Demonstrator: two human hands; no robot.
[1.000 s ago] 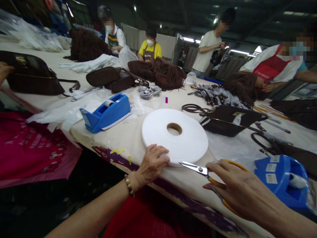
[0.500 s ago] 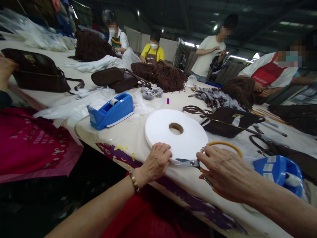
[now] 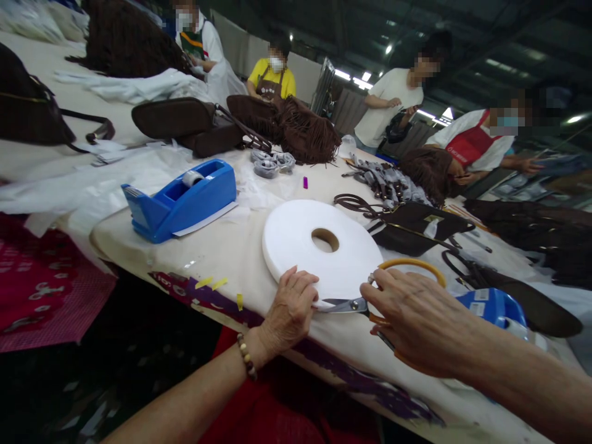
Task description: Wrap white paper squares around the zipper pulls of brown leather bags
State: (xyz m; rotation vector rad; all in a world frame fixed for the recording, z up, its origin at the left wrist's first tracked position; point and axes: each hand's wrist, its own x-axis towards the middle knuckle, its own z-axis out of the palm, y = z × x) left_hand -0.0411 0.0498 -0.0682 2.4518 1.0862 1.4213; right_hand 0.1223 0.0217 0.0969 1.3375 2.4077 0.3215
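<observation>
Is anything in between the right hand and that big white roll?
Only the scissors that the right hand is holding: their blades reach the near edge of the white roll. Nothing else visible is in between. The left hand is at that edge too, beside the blade tips.

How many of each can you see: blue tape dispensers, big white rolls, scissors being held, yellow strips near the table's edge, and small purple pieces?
Blue tape dispensers: 2 (left one, right one)
Big white roll: 1
Scissors: 1
Yellow strips: 3
Small purple piece: 1
Total: 8
</observation>
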